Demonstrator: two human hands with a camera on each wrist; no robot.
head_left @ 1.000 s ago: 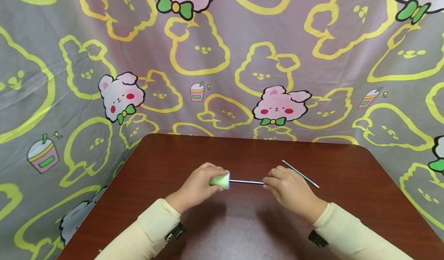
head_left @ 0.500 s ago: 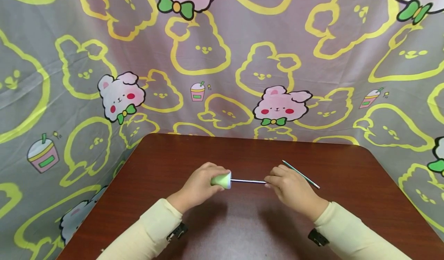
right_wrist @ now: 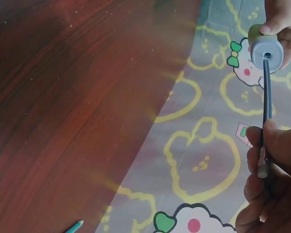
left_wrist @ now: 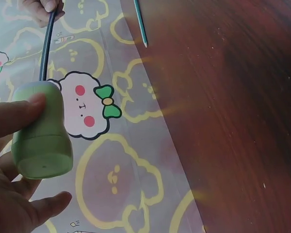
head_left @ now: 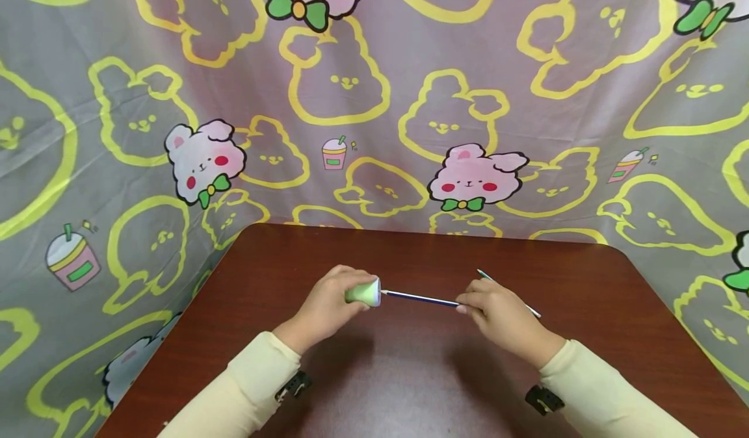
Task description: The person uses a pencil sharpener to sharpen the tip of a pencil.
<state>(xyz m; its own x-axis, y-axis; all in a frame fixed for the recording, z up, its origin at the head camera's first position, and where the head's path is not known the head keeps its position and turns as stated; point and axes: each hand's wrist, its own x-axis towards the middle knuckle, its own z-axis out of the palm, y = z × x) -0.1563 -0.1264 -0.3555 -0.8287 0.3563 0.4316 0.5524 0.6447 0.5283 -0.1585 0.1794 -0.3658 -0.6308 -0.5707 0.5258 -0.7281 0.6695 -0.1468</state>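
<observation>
My left hand grips a green pencil sharpener with a pale end, held up over the table. In the left wrist view, thumb and fingers wrap the sharpener's body. A dark blue pencil runs across to my right hand, which pinches it near its eraser end. The pencil's bared point is right at the sharpener's pale face. From the right wrist view, the round hole in that face shows, with the tip of the pencil at its lower edge.
A teal pencil lies on the dark wooden table behind my right hand, partly covered by it. A cloth curtain printed with cartoon rabbits rises around the table's back and sides.
The dark blue pencil has come out of the sharpener's hole, so its point now shows. My left hand has shifted slightly left and up with the sharpener; my right hand has moved slightly right.
</observation>
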